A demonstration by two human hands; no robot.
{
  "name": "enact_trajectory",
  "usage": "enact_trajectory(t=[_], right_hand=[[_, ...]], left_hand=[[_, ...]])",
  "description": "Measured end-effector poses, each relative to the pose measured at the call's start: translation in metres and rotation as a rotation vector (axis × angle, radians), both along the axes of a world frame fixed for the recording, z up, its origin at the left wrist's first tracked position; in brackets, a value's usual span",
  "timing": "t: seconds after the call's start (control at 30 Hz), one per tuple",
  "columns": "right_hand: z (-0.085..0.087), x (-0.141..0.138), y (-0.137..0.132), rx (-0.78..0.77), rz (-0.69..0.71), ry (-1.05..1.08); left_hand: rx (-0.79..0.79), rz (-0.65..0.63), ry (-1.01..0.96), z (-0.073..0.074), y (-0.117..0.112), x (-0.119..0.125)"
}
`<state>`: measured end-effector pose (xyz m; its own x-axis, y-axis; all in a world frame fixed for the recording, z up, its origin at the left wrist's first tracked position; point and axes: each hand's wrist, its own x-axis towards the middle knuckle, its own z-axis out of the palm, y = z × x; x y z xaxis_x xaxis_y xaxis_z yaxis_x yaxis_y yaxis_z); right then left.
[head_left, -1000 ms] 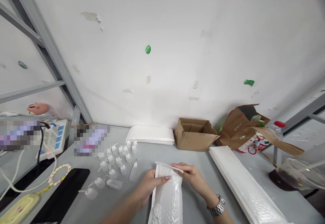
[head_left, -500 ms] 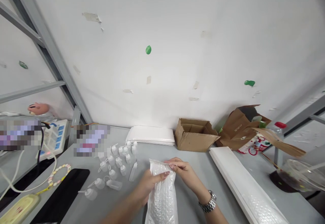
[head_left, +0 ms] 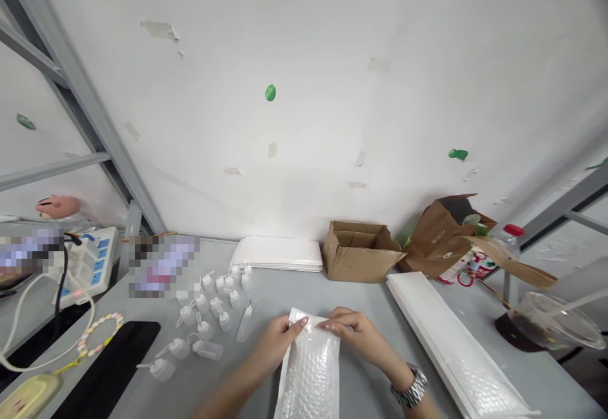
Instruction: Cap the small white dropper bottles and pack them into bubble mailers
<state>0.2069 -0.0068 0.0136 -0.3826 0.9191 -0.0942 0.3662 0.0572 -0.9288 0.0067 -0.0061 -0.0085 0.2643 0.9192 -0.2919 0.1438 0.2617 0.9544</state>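
Observation:
A white bubble mailer (head_left: 311, 375) lies lengthwise in front of me, its top end tilted up off the grey table. My left hand (head_left: 280, 340) is closed on its upper left edge, thumb across the front. At the upper right corner, my right hand (head_left: 354, 330) pinches the flap end; its fingertips rest on the surface. Whether anything is inside the mailer I cannot tell. To the left stand and lie several small translucent squeeze bottles (head_left: 202, 305) with capped nozzles. The nearest bottle (head_left: 245, 324) lies just beyond my left hand.
Flat white mailers (head_left: 278, 253) are stacked against the wall, beside an open cardboard box (head_left: 361, 254). More mailers (head_left: 441, 337) lie at right, near a brown paper bag (head_left: 434, 235) and a drink cup (head_left: 527, 324). A black phone-like slab (head_left: 111, 368) and power strip (head_left: 95, 261) are left.
My view has shifted slightly to the right. Both hands have moved a little down along with the mailer's top end, and the right hand now grips closer to its upper right corner.

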Motion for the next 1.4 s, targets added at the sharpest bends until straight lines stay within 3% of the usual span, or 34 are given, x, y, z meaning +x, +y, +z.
enact_trajectory(t=[0.1, 0.17, 0.27, 0.33, 0.47, 0.6, 0.67, 0.73, 0.77, 0.87, 0.97, 1.07, 1.2, 1.4], right_hand=[[0.001, -0.008, 0.005, -0.016, -0.052, 0.007], [0.006, -0.011, 0.009, -0.056, 0.019, -0.074], [0.025, -0.004, 0.01, -0.059, 0.116, -0.272], [0.044, 0.013, 0.003, 0.006, 0.076, -0.328], [0.086, 0.072, -0.038, 0.302, -0.21, -0.359], [0.107, 0.13, -0.1, 0.788, -0.71, -0.476], [0.104, 0.147, -0.123, 0.99, -0.956, -0.612], [0.092, 0.156, -0.134, 1.125, -1.024, -0.809], [0.082, 0.16, -0.136, 1.184, -0.975, -0.897], [0.046, 0.173, -0.13, 1.313, -0.657, -1.013], [0.013, 0.188, -0.122, 1.245, -0.426, -1.104], [-0.006, 0.197, -0.118, 1.182, -0.376, -1.196], [-0.011, 0.2, -0.114, 1.179, -0.427, -1.273], [-0.001, 0.195, -0.117, 1.106, -0.354, -1.415]], left_hand=[[0.025, -0.043, -0.015, 0.002, -0.002, 0.002], [0.046, -0.07, -0.023, 0.006, -0.005, 0.001], [-0.042, -0.064, -0.048, 0.009, -0.007, -0.001], [-0.136, -0.043, -0.106, 0.01, -0.006, -0.002], [-0.132, 0.031, -0.255, 0.009, 0.0, -0.005], [-0.096, 0.033, -0.318, 0.004, 0.005, -0.004], [-0.092, 0.028, -0.347, -0.001, 0.005, -0.004], [-0.089, 0.036, -0.358, -0.006, 0.004, -0.004], [-0.091, 0.043, -0.35, -0.009, 0.004, -0.004], [-0.107, 0.051, -0.3, -0.013, 0.003, -0.006], [-0.119, 0.047, -0.278, -0.012, 0.003, -0.009], [-0.117, 0.047, -0.272, -0.007, 0.002, -0.009], [-0.106, 0.046, -0.248, -0.001, 0.0, -0.007], [-0.116, 0.036, -0.273, 0.003, -0.003, -0.007]])
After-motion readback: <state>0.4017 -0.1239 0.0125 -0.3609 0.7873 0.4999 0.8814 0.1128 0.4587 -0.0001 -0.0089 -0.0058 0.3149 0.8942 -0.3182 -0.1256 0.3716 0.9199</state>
